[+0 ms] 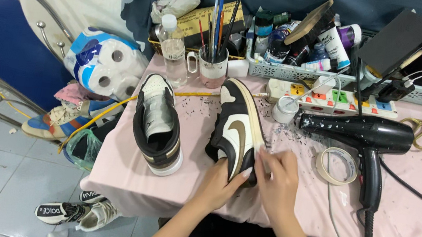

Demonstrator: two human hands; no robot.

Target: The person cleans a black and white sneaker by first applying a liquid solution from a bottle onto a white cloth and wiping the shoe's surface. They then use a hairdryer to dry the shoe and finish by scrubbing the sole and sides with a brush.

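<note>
Hair dryer [366, 134] right of tilted sneaker [235, 127]; tape roll [336, 166] between.

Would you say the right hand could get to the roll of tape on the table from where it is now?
Probably yes. The right hand rests on the sneaker, and the roll of tape lies flat just to its right on the pink tablecloth. Only bare cloth lies between them; the hair dryer sits beyond.

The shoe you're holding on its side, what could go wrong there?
The tilted sneaker is propped only by the left hand, while the right hand works along its pale sole edge, so it might tip over. The small white pot sits close beside the sneaker's toe, so a nudge could knock it onto the pink table cover. The hair dryer cord trails near the right arm and could snag.
</note>
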